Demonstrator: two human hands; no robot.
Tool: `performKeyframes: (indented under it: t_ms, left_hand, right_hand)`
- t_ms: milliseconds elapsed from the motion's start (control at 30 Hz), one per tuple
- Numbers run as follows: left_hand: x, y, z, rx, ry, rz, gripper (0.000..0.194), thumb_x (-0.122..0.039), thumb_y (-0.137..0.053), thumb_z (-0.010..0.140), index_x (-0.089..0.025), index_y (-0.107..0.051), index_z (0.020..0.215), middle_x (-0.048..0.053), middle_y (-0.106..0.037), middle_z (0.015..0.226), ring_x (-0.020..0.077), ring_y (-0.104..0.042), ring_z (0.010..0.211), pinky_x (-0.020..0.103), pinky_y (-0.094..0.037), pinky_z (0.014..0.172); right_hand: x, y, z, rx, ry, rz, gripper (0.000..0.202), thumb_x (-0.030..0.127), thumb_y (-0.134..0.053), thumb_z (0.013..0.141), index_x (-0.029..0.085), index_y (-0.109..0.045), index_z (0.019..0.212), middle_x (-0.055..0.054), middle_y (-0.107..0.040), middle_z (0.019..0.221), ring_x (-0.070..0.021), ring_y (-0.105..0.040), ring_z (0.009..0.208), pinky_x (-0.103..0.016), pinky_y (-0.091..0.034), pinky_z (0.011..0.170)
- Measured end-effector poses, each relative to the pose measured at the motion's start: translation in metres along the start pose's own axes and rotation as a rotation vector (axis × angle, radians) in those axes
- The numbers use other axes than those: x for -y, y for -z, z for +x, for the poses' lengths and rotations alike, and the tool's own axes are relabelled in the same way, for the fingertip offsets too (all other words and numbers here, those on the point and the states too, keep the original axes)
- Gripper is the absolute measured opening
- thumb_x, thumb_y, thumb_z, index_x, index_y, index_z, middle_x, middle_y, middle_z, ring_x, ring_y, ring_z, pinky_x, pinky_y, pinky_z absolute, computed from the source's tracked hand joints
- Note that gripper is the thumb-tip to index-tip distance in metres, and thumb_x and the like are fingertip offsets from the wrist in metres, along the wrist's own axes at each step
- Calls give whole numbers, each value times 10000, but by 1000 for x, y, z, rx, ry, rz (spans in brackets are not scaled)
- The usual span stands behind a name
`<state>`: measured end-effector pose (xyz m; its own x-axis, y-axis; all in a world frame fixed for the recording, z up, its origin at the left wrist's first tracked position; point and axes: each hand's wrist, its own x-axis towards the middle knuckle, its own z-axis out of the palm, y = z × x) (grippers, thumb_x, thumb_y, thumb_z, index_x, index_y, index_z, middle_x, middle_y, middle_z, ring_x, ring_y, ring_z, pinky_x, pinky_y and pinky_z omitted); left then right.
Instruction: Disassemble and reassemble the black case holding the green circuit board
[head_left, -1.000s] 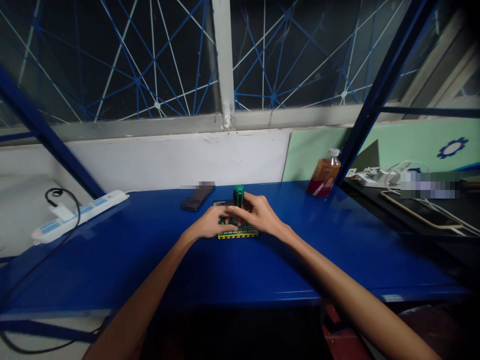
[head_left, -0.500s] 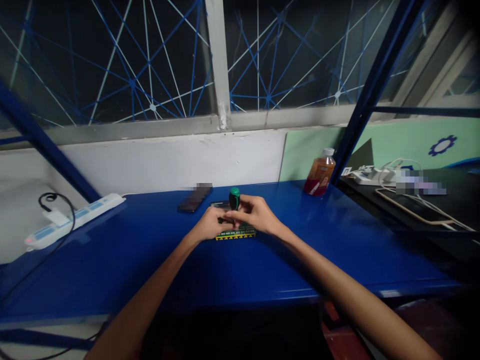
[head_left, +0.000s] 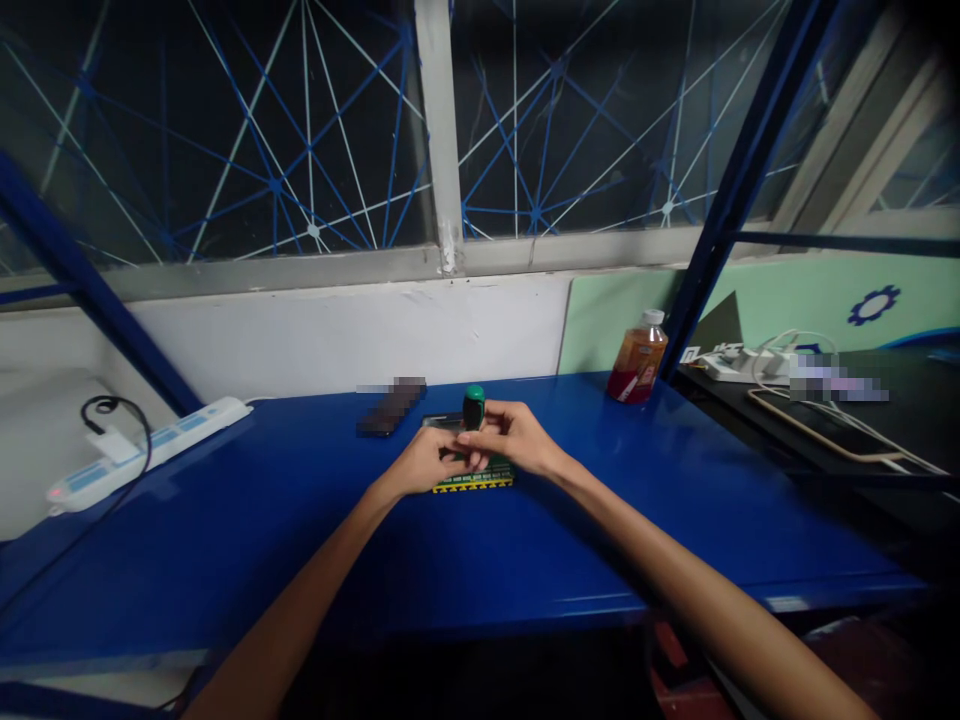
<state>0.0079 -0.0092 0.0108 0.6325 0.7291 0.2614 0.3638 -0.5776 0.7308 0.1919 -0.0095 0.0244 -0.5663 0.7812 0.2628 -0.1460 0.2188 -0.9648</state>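
A screwdriver [head_left: 473, 408] with a green-topped black handle stands close to upright in the middle of the table. My right hand [head_left: 519, 438] is closed on it, fingers around its lower part. From the other side, my left hand [head_left: 421, 461] meets it with fingers pinched close to the screwdriver's lower end; what they hold is hidden. Both hands' fingertips touch or overlap. Beneath them lies a green case [head_left: 480, 484] with a yellow-and-black front edge and rows of small pale markings. My hands cover most of it.
The blue table [head_left: 300, 560] bears a dark, blurred-out flat object [head_left: 391, 408] behind my left hand. A drink bottle [head_left: 638, 358] stands back right. A white power strip [head_left: 150, 452] with a black cable lies left. On the dark table at right are a phone [head_left: 821, 425] and cables.
The whole view has shifted slightly, so things sit a little lower. The screwdriver handle has tilted a little, and my fingers have drawn closer together around its lower end.
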Motion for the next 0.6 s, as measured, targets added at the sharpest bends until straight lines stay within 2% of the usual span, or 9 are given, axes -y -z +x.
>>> performKeyframes:
  t_ms: [100, 233, 333, 467, 600]
  left_hand:
    - [-5, 4, -1, 48, -9, 83, 231, -294, -537, 860, -113, -662, 790, 35, -648, 744, 104, -508, 597, 220, -384, 576]
    - [-5, 7, -2, 80, -22, 49, 235, -257, -481, 882, -115, -655, 815, 57, -672, 827, 141, -584, 714, 237, -423, 662]
    - [-4, 6, -1, 62, -13, 34, 210, -229, -498, 867, -122, -675, 828, 54, -686, 834, 161, -609, 763, 253, -439, 711]
    - [0, 4, -1, 16, 14, -13, 188, -224, -537, 837, -125, -690, 792, 53, -700, 811, 172, -617, 768, 264, -449, 727]
    - [4, 2, -1, -22, 58, -7, 199, -255, -566, 814, -111, -696, 770, 62, -691, 764, 156, -587, 696, 249, -430, 650]
  right_hand:
    - [2, -2, -1, 6, -30, 15, 328, 429, -728, 705, 159, -599, 840, -16, -665, 634, -136, -630, 539, -310, -542, 559]
    - [3, -3, -1, -13, -39, 11, 348, 416, -753, 677, 155, -607, 856, -9, -644, 622, -130, -614, 524, -299, -533, 537]
    - [3, -4, -1, -33, -30, 1, 355, 400, -770, 658, 150, -610, 853, -7, -632, 622, -132, -613, 535, -283, -521, 514]
    - [0, -5, -1, -50, -20, -25, 342, 457, -697, 733, 147, -619, 854, -12, -627, 635, -126, -608, 544, -279, -518, 513]
    - [0, -6, -1, -62, -15, -33, 348, 476, -661, 767, 149, -617, 877, -16, -629, 636, -125, -603, 534, -279, -514, 511]
